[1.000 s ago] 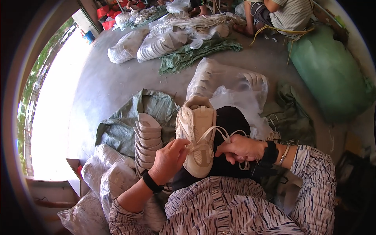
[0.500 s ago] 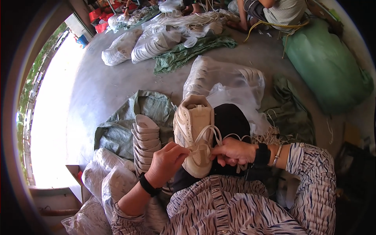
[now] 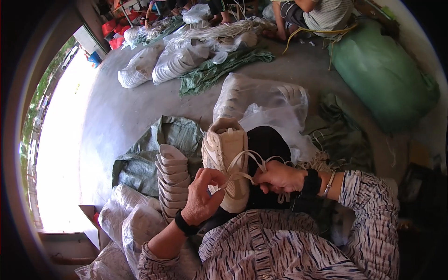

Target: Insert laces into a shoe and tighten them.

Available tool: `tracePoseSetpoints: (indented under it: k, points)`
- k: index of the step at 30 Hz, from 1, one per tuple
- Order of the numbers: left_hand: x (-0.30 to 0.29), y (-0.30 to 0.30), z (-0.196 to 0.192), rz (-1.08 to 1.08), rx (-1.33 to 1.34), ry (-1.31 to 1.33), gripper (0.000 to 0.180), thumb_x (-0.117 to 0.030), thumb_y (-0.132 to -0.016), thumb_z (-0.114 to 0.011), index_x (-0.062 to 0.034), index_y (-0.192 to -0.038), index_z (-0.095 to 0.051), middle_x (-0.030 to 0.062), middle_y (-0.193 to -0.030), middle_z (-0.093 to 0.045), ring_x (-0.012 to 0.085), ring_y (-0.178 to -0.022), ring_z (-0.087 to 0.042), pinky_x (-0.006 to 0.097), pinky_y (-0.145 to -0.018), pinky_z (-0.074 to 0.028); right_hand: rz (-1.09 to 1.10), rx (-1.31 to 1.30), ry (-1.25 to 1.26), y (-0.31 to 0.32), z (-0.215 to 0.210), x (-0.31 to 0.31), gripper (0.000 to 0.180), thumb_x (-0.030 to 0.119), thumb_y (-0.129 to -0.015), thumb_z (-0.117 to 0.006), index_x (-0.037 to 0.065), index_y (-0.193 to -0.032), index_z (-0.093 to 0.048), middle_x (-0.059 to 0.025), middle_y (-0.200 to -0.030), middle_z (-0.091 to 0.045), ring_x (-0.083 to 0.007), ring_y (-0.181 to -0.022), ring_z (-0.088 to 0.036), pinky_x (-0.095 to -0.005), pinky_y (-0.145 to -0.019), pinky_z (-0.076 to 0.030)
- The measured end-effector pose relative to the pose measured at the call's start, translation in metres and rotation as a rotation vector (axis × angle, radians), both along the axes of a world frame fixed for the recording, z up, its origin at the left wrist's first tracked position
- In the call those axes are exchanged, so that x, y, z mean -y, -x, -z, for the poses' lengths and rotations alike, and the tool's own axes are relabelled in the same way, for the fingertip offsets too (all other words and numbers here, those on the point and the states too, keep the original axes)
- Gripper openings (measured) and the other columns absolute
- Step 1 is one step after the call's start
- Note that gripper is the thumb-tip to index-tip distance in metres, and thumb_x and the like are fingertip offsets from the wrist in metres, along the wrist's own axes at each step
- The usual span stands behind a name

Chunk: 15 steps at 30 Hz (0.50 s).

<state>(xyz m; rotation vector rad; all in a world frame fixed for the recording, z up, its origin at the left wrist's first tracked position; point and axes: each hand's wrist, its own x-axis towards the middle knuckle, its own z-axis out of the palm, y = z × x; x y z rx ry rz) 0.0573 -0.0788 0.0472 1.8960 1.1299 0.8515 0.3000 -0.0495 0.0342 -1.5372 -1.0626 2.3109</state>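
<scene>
Grey floor (image 3: 140,102), plastic bag (image 3: 263,91) beyond the fingers (image 3: 213,176)
Left hand (image 3: 204,195) and right hand (image 3: 280,178), nearly closed, pinch the lace (image 3: 240,174); shoe (image 3: 231,147) beneath.

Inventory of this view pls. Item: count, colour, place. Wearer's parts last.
Shoe: 1, cream, on lap
Shoelace: 1, cream, across shoe
Nested shoe pieces: one stack, off-white, left of shoe
Plastic bags: several, clear, lower left, ahead, far back
Lace bundles: 2, pale, far back and right of lap
Stuffed sack: 1, green, upper right
Crumpled sheets: 3, green, left, right, far back
Red items: several, red, top left
Container: 1, blue, by doorway
Other people: at least 2, one in pale stripes, top edge
Wristbands: 2, black, one per wrist
Left hand: 1, bare, pinching lace
Right hand: 1, bare, pinching lace
</scene>
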Motion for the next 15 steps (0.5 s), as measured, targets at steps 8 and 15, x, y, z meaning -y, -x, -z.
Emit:
tracePoseSetpoints:
  k: [8,15]
  points:
    - [-0.004,-0.009,-0.009,-0.159,-0.342,-0.132,0.014,-0.015,-0.076,-0.067,-0.0098,-0.089,-0.062,0.0024,-0.075,-0.060,0.0228,-0.077,-0.056,0.036,-0.067,-0.046,0.158,0.023,-0.280,-0.003,-0.004,-0.004,0.012,0.014,-0.084,-0.059,0.003,-0.081,-0.058,-0.0036,-0.053,-0.054,-0.0069,-0.037,-0.040,-0.0225,-0.033,-0.026]
    - [-0.008,-0.018,-0.024,0.002,-0.389,-0.068,0.020,-0.013,-0.075,-0.065,-0.0104,-0.094,-0.061,0.0009,-0.066,-0.057,0.0199,-0.071,-0.057,0.034,-0.063,-0.047,0.356,-0.129,0.015,0.002,-0.004,0.000,0.015,0.018,-0.086,-0.059,0.006,-0.077,-0.055,-0.0032,-0.059,-0.052,-0.0067,-0.039,-0.035,-0.0222,-0.034,-0.024]
